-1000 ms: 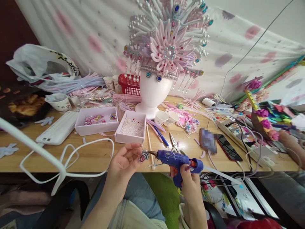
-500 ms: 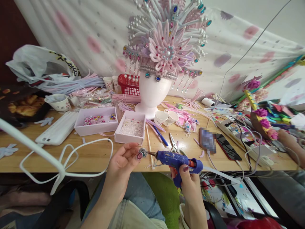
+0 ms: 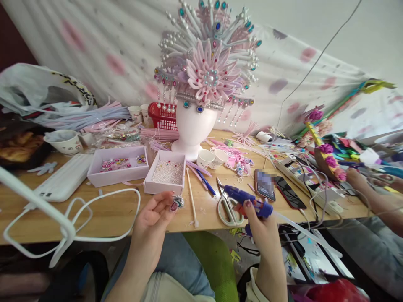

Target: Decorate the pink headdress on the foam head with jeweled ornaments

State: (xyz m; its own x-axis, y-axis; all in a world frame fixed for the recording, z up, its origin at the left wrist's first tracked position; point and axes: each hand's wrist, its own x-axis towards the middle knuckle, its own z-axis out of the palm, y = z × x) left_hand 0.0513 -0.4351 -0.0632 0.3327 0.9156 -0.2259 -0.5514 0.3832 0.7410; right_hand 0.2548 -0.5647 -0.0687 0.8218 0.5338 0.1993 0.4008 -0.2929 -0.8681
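Between thumb and fingers, my left hand [image 3: 154,216] pinches a small round jewelled ornament [image 3: 178,202] with a dark gem and a silvery rim, just over the table's front edge. My right hand [image 3: 260,220] is wrapped round a blue hot glue gun [image 3: 241,195], its nozzle pointing left and away over the scissors [image 3: 229,209]. A long translucent glue stick [image 3: 302,230] trails from the gun's back end. Facing me on a white mannequin head [image 3: 193,126] is a tall headdress [image 3: 210,71] with a pink flower, pearls and gems.
Two lilac boxes hold gems [image 3: 118,165] and pearls [image 3: 168,170]. Paper cups [image 3: 205,158], a blue pen [image 3: 206,186], a white stick [image 3: 192,199] and phones [image 3: 289,193] lie nearby. White cable [image 3: 103,193] loops at left. Another person's hand [image 3: 382,180] holds scissors at far right.
The glue gun has moved right, away from the ornament, uncovering the scissors. My left hand still pinches the ornament. The whole view has shifted slightly.
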